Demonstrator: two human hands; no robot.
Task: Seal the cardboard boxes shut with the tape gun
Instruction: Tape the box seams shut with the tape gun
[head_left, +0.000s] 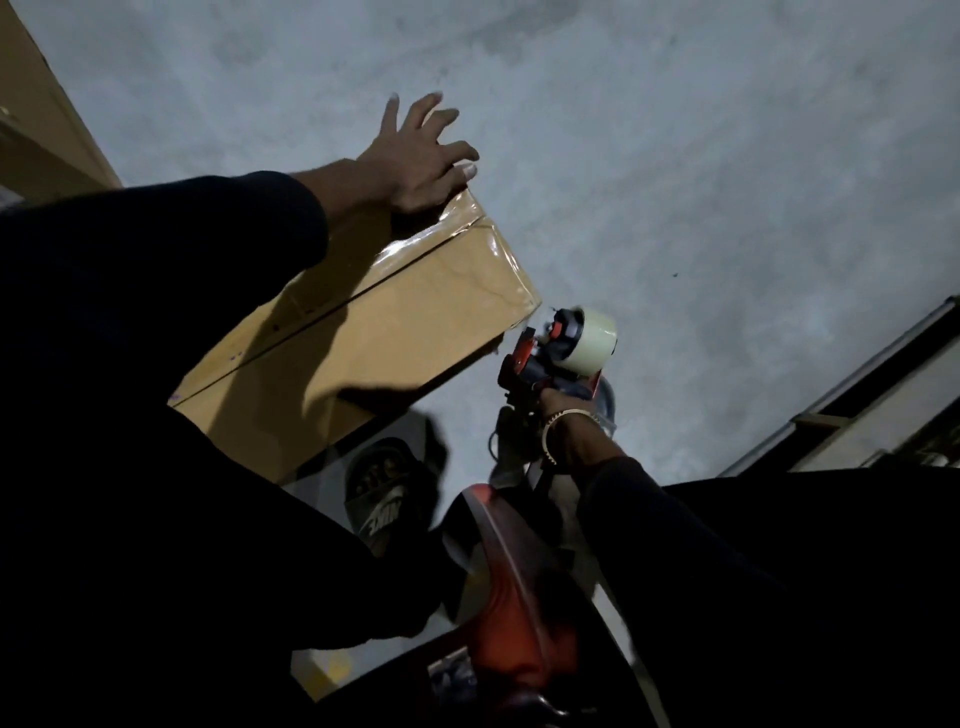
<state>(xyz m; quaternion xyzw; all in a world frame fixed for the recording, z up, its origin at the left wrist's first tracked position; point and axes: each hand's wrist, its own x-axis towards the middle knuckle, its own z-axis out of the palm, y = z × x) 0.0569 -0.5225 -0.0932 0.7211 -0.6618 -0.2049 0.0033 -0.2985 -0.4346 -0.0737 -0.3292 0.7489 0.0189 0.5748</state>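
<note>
A brown cardboard box lies on the concrete floor, its flaps closed, with glossy clear tape along the far end and over the seam. My left hand presses on the box's far corner, fingers spread and straight. My right hand grips the handle of a red and black tape gun carrying a pale tape roll. The gun hangs just off the box's near right corner, apart from the cardboard. A bracelet circles my right wrist.
Another cardboard box stands at the upper left edge. A dark sandal and a red stool or seat lie below the box. A metal frame or rail runs along the right. Bare concrete floor spreads beyond.
</note>
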